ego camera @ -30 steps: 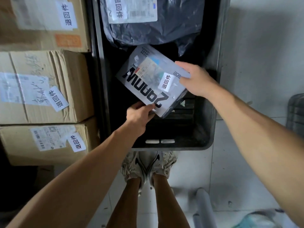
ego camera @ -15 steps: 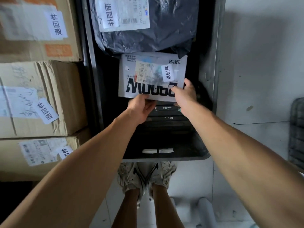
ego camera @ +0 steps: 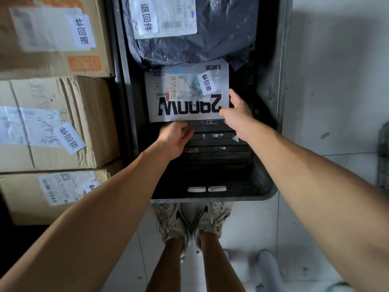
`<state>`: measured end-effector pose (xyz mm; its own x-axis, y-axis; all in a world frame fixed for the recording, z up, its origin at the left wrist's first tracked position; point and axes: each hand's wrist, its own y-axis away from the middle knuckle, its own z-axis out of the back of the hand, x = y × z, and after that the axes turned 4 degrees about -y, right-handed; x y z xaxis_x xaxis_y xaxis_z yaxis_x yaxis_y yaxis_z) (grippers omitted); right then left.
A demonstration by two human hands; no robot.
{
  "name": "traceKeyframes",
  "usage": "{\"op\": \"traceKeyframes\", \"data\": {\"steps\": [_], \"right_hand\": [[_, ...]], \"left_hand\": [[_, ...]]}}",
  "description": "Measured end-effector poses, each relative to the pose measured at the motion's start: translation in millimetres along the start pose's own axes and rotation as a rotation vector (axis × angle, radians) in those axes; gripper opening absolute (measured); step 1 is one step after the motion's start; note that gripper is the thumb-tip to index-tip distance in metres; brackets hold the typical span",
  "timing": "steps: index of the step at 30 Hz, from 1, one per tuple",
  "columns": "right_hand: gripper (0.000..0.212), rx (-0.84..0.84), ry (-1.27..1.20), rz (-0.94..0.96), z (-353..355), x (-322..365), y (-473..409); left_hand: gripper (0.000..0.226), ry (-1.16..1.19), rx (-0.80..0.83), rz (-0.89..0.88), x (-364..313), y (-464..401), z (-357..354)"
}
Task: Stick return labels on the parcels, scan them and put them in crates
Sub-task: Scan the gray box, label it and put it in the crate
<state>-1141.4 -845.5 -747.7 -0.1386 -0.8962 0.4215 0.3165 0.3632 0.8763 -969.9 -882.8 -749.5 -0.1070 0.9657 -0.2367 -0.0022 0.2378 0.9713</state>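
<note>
A white parcel point(ego camera: 185, 98) with bold black lettering lies flat in the black crate point(ego camera: 271, 102), its far edge against a dark grey bagged parcel point(ego camera: 210, 39). A white return label point(ego camera: 207, 84) sits on its top beside the shipping label. My left hand point(ego camera: 175, 138) hovers at the parcel's near edge with loosely curled fingers, holding nothing that I can see. My right hand point(ego camera: 236, 111) rests on the parcel's near right corner, thumb lying along the right edge.
Three stacked cardboard boxes point(ego camera: 63, 123) with return labels stand close on the left of the crate. A pale wall and tiled floor lie to the right. My shoes point(ego camera: 191, 222) touch the crate's near rim. A dark mesh object point(ego camera: 384, 157) sits at the far right.
The white parcel went from tilted in both hands down flat into the crate against the grey bag. My left hand has slipped back off its near edge; my right stays at the corner.
</note>
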Motion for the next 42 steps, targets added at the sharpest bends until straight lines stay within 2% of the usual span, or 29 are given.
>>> {"op": "traceKeyframes", "data": {"steps": [4, 8, 12, 15, 22, 25, 27, 30, 33, 38, 42], "right_hand": [[0.074, -0.085, 0.027, -0.045, 8, 9, 41], [0.051, -0.070, 0.083, -0.090, 39, 24, 117], [0.040, -0.023, 0.112, -0.129, 84, 62, 226], [0.039, -0.056, 0.187, -0.107, 116, 99, 325], [0.034, -0.049, 0.436, 0.133, 140, 167, 525], [0.033, -0.013, 0.666, 0.276, 123, 187, 578], [0.034, 0.009, 0.909, 0.370, 104, 197, 599], [0.039, -0.014, 1.320, 0.582, 65, 214, 634], [0.041, -0.009, 1.561, 0.872, 12, 236, 683], [0.040, 0.030, 1.794, 1.346, -108, 242, 785], [0.041, 0.119, 1.861, 1.711, -221, 207, 882]], "left_hand": [[0.027, -0.318, -0.031, -0.011, -8, 44, 8], [0.035, -0.687, 0.012, -0.006, -32, 119, 17], [0.030, -0.914, 0.039, -0.102, -68, 225, 28], [0.032, -1.104, 0.034, -0.190, -98, 324, 37], [0.039, -1.587, 0.031, -0.570, -146, 564, 69], [0.036, -1.671, -0.096, -0.729, -143, 629, 104], [0.033, -1.756, -0.245, -0.770, -136, 658, 134], [0.033, -1.765, -0.469, -0.773, -115, 699, 188], [0.035, -1.661, -0.733, -0.770, -91, 740, 247], [0.044, -1.393, -1.017, -0.638, -24, 802, 359], [0.047, -1.179, -1.184, -0.472, 50, 849, 456]]}}
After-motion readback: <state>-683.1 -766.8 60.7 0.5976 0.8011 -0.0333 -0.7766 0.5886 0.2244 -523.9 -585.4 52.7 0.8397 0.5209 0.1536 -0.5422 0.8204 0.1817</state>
